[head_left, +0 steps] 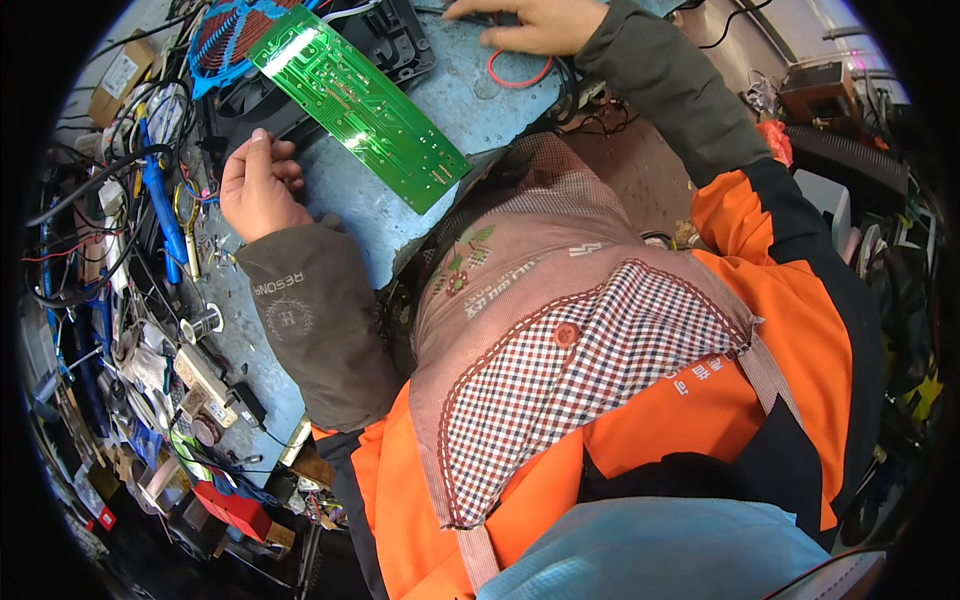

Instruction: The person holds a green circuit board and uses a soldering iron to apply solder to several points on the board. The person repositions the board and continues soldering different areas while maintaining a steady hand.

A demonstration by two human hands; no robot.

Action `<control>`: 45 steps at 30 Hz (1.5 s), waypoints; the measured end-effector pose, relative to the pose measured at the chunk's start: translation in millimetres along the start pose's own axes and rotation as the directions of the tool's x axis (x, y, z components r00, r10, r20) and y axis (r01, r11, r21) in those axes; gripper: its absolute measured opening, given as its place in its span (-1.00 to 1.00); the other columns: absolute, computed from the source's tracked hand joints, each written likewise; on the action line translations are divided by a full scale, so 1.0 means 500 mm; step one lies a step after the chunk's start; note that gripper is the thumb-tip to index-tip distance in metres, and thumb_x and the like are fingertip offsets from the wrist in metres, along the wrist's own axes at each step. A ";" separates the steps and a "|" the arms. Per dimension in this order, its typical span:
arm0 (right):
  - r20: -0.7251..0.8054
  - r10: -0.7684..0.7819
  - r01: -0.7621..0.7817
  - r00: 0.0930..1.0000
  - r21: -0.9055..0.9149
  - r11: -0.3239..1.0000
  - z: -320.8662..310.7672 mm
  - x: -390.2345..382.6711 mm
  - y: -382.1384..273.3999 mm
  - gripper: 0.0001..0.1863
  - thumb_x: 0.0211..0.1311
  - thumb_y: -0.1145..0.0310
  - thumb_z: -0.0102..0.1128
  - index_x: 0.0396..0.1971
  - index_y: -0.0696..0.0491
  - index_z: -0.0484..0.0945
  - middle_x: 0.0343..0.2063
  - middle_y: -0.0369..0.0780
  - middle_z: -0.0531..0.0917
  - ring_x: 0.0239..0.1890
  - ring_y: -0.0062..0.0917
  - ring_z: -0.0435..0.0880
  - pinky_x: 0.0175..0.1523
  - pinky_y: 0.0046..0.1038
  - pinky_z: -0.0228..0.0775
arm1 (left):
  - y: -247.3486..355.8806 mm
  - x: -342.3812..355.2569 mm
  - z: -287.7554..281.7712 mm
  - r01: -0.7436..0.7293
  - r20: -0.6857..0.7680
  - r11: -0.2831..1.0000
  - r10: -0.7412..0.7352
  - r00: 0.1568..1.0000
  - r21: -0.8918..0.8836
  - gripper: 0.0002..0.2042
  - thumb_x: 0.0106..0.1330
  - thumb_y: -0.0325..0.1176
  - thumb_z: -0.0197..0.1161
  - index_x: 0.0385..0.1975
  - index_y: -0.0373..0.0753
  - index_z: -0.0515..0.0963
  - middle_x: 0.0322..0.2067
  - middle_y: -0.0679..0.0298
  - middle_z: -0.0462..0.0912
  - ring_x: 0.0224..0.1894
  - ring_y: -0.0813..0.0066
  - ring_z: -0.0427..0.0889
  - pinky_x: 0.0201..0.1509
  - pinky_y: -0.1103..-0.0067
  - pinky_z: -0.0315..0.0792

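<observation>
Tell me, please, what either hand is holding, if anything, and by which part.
No held thing shows in the curled left hand, beside the green circuit board. Whether the right hand, at the upper edge, holds anything cannot be told.

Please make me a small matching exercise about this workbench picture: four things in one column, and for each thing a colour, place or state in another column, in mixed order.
Things
1. Circuit board
2. Thin loop
3. Spool
4. Left hand

Descriptions
A. Silvery, to the left of the left sleeve
B. Fingers curled, beside the black housing
C. Long and green
D. Red, close to the right hand

Right pairs: 1-C, 2-D, 3-A, 4-B.
</observation>
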State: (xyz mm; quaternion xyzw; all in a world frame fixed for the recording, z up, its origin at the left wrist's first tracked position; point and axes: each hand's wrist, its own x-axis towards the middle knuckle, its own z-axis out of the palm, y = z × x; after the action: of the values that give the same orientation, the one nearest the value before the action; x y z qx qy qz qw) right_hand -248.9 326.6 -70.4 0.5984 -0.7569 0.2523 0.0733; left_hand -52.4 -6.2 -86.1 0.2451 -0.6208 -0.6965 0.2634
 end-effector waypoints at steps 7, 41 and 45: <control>-0.250 0.037 -0.086 0.967 -0.191 0.978 -0.054 -0.012 0.051 -0.66 0.16 0.41 0.38 -0.04 0.11 0.69 0.04 -0.09 0.70 0.19 -0.12 0.62 0.32 -0.13 0.42 | -0.002 0.002 -0.022 0.002 0.000 1.000 -0.002 1.000 0.005 -0.84 0.45 -0.29 0.41 -0.27 -0.23 0.65 -0.44 0.26 0.75 -0.60 0.63 0.56 -0.55 0.67 0.32; -0.525 0.660 -0.645 0.537 0.248 0.722 -0.001 0.067 -0.197 -0.29 0.03 0.21 0.52 0.20 0.14 0.51 -0.09 0.12 0.71 0.00 0.06 0.71 0.09 -0.06 0.55 | 0.015 -0.033 0.012 -0.011 0.489 0.970 -0.113 0.865 0.244 -0.81 0.50 -0.25 0.37 -0.22 -0.26 0.67 -0.43 0.40 0.69 -0.48 0.70 0.56 -0.41 0.72 0.35; -0.589 0.615 -0.712 0.524 0.092 0.696 0.061 0.068 -0.160 -0.28 0.04 0.21 0.50 0.23 0.11 0.49 -0.13 0.08 0.69 -0.03 0.07 0.66 0.07 0.00 0.52 | 0.013 -0.042 0.013 0.014 0.473 0.974 -0.122 0.872 0.227 -0.81 0.50 -0.25 0.38 -0.23 -0.26 0.67 -0.44 0.40 0.70 -0.47 0.70 0.56 -0.40 0.71 0.35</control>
State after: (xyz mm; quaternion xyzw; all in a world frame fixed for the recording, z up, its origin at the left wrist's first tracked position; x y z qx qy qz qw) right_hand -176.9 270.2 -59.5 0.1488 -0.8845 0.3681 0.2450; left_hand -40.7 11.9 -78.8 0.1120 -0.7299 -0.6727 0.0466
